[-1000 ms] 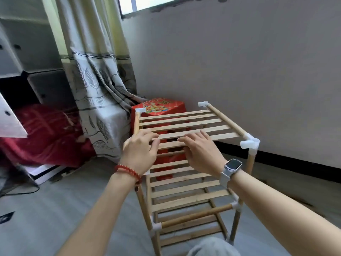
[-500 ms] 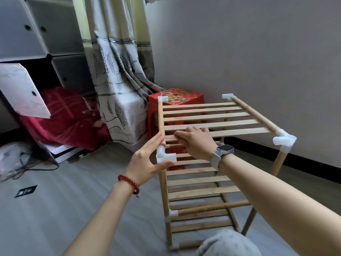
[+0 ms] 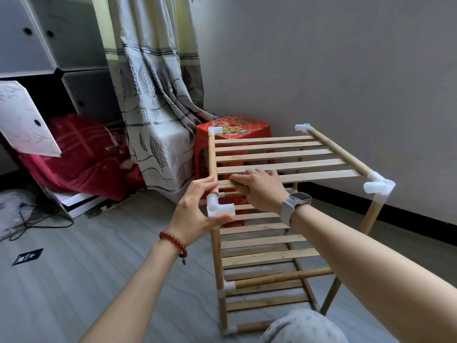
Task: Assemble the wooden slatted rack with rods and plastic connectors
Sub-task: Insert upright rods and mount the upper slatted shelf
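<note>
The wooden slatted rack (image 3: 284, 166) stands on the floor in front of me, with several slatted tiers on rods and upright poles. White plastic connectors cap its top corners: near-left connector (image 3: 218, 208), near-right connector (image 3: 378, 186), and two far ones. My left hand (image 3: 191, 215) holds the near-left connector, thumb under it and fingers up along the side rod. My right hand (image 3: 262, 191), with a watch on the wrist, grips the nearest slat of the top tier just right of that corner.
A red plastic stool (image 3: 237, 127) stands behind the rack against the grey wall. A patterned curtain (image 3: 153, 100) hangs to the left, beside a cube cabinet (image 3: 74, 33) with an open door and a red blanket (image 3: 81, 154). Cables (image 3: 32, 220) lie on the floor. My knee (image 3: 304, 328) is at the bottom.
My left hand left the top slats and took hold of the near-left corner connector. My right hand slid toward that corner. My view swung to the left.
</note>
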`<action>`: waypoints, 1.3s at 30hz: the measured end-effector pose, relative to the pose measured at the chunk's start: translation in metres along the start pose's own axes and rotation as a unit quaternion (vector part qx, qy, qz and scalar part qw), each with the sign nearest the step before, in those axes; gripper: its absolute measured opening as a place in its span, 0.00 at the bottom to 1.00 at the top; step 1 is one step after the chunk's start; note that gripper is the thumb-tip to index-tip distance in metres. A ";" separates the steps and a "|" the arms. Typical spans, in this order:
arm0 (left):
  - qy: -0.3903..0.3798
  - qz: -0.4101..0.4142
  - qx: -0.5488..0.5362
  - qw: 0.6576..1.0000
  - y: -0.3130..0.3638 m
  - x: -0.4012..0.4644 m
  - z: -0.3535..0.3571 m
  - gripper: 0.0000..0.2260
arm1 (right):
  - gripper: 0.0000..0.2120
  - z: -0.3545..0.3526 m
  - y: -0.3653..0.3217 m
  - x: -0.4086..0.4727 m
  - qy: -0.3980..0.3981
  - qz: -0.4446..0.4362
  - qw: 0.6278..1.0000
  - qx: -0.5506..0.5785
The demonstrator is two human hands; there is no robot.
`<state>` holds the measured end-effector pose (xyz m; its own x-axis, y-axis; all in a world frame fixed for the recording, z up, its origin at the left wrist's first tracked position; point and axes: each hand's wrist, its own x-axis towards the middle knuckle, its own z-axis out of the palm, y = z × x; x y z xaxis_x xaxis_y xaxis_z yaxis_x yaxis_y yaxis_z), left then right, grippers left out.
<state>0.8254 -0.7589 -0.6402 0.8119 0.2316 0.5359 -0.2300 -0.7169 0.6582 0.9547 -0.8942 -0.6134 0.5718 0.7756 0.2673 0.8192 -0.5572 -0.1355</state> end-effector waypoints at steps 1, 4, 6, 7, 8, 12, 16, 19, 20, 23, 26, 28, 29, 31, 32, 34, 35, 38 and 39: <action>-0.002 -0.001 -0.001 1.000 0.000 0.001 0.000 0.44 | 0.15 -0.001 0.000 0.000 -0.001 0.002 1.000 0.004; -0.004 0.003 -0.006 1.000 -0.002 0.004 0.000 0.44 | 0.15 -0.002 -0.001 0.002 -0.003 0.003 1.000 0.012; 0.002 0.008 -0.011 1.000 -0.003 0.004 0.000 0.41 | 0.15 -0.002 -0.001 0.002 0.000 0.004 1.000 0.017; 0.007 0.010 -0.015 1.000 -0.003 0.004 0.001 0.41 | 0.15 -0.002 -0.002 0.002 0.000 0.006 1.000 0.020; 0.011 0.010 -0.018 1.000 -0.004 0.003 0.001 0.40 | 0.15 -0.001 -0.002 0.002 -0.001 0.008 1.000 0.022; 0.012 0.009 -0.019 1.000 -0.005 0.005 0.003 0.41 | 0.16 -0.002 -0.002 0.003 -0.004 0.014 0.999 0.036; 0.005 0.009 -0.009 1.000 -0.007 0.007 0.004 0.43 | 0.15 -0.001 -0.002 0.006 0.001 0.020 0.999 0.043; -0.006 -0.004 0.004 1.000 -0.007 0.009 0.006 0.52 | 0.16 -0.001 -0.003 0.008 -0.003 0.025 0.998 0.052; -0.010 -0.009 0.003 1.000 -0.008 0.010 0.007 0.55 | 0.17 -0.001 -0.002 0.008 -0.002 0.026 0.998 0.052; -0.011 -0.014 -0.018 1.000 -0.010 0.011 0.008 0.54 | 0.17 -0.001 -0.001 0.008 -0.001 0.024 0.998 0.052; -0.015 -0.005 -0.024 1.000 -0.011 0.013 0.007 0.54 | 0.17 -0.002 -0.001 0.008 -0.005 0.022 0.998 0.052; -0.017 -0.001 -0.022 1.000 -0.012 0.013 0.008 0.53 | 0.17 -0.002 -0.001 0.008 -0.003 0.022 0.999 0.050; -0.016 0.000 -0.022 1.000 -0.012 0.013 0.008 0.52 | 0.16 -0.002 0.000 0.008 -0.002 0.021 0.999 0.048; -0.015 -0.001 -0.024 1.000 -0.014 0.013 0.008 0.51 | 0.16 -0.001 -0.001 0.008 0.000 0.021 0.999 0.047; -0.016 -0.003 -0.024 1.000 -0.015 0.012 0.008 0.51 | 0.16 -0.001 -0.001 0.008 0.003 0.020 0.999 0.048; -0.026 -0.005 -0.020 0.999 -0.018 0.013 0.009 0.53 | 0.16 0.001 -0.002 0.008 0.008 0.017 0.999 0.047; -0.031 -0.006 -0.016 0.999 -0.019 0.014 0.010 0.54 | 0.16 0.001 -0.002 0.008 0.010 0.014 0.999 0.048; -0.031 -0.013 -0.018 0.999 -0.017 0.016 0.013 0.54 | 0.15 0.001 -0.001 0.009 0.011 0.014 0.998 0.054; -0.022 -0.015 -0.026 0.999 -0.017 0.015 0.014 0.54 | 0.16 0.001 0.000 0.009 0.012 0.014 0.998 0.054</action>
<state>0.8493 -0.7525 -0.6503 0.8413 0.2232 0.4923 -0.2311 -0.6748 0.7009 0.9601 -0.8869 -0.6119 0.5945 0.7520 0.2847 0.8035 -0.5426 -0.2447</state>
